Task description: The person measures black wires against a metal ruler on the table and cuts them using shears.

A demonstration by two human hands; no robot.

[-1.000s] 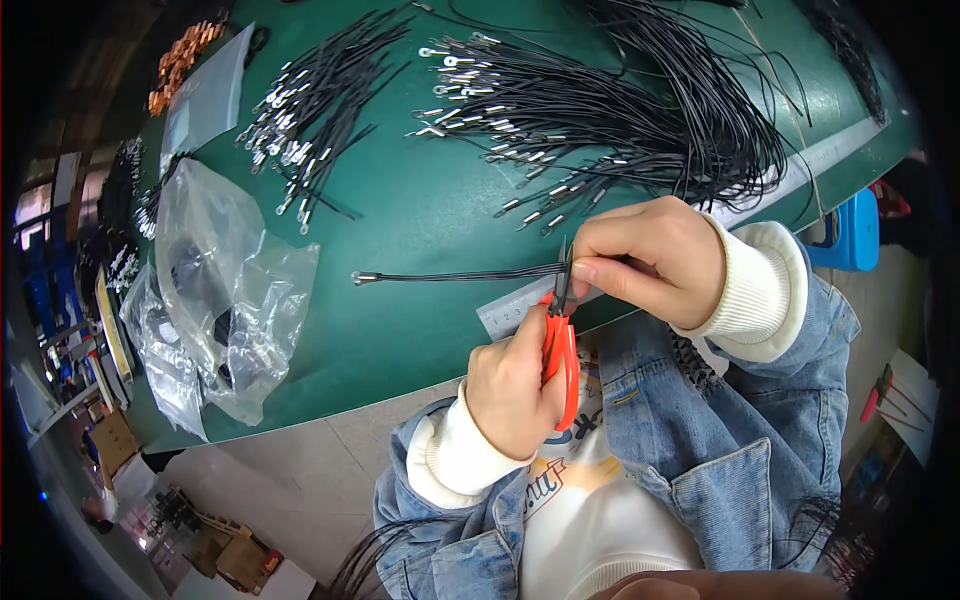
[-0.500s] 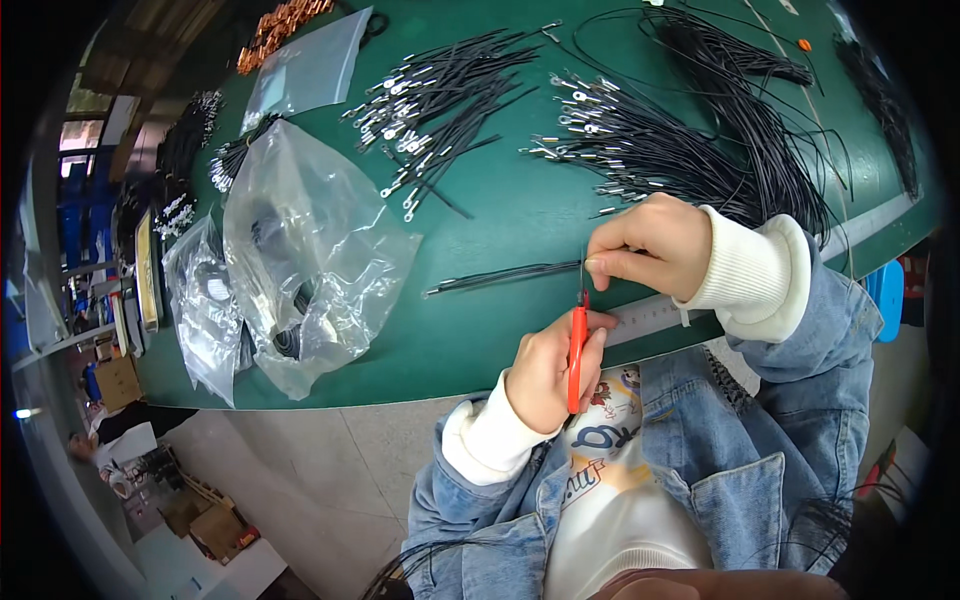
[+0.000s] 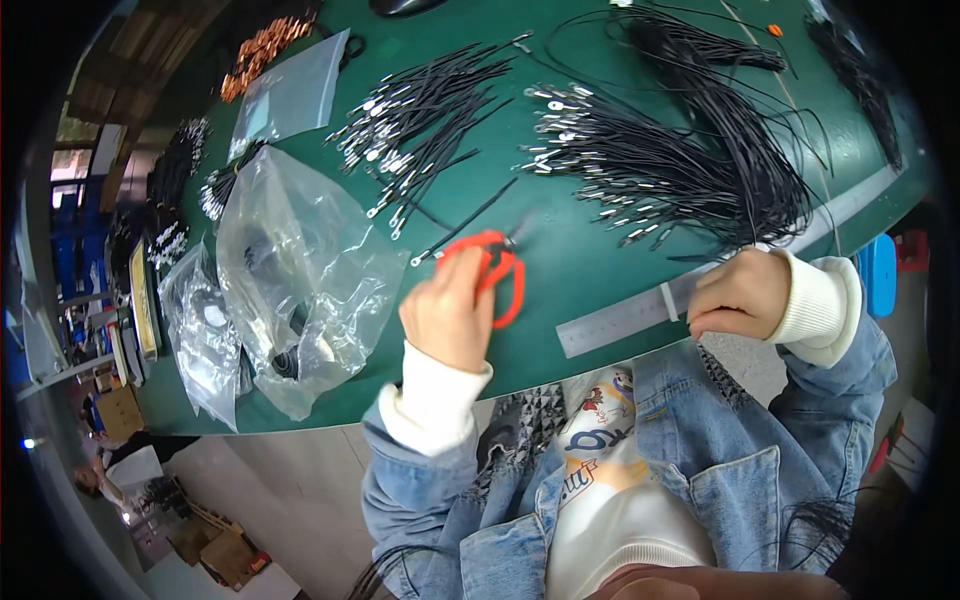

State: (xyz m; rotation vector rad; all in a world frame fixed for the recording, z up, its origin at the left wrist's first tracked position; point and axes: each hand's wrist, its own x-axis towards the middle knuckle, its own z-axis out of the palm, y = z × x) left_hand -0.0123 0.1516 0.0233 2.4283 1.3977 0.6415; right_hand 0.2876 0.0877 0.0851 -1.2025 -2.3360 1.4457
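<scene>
My left hand (image 3: 448, 312) is closed around red-handled scissors (image 3: 514, 290), whose blades point away to the right and are blurred. Just beyond these fingers, a short black cable (image 3: 470, 218) with a ring terminal slants over the table; whether the hand touches it, I cannot tell. My right hand (image 3: 742, 296) is curled shut by the table's near edge, beside the steel ruler (image 3: 610, 322). Its fingertips are turned under, so anything in them is hidden. Long black cables (image 3: 690, 175) with metal terminals end just beyond this hand.
Shorter terminal cables (image 3: 425, 110) are heaped at the far middle. Clear plastic bags (image 3: 300, 250) stand on the left, near a flat bag (image 3: 290, 95) and copper-coloured parts (image 3: 265, 55). A white band (image 3: 669, 301) crosses the ruler on the green table (image 3: 540, 370).
My left hand has moved left and away with the scissors. My right hand has left the thin cables and shifted right. Those cables no longer lie at the middle; a short cable shows farther left.
</scene>
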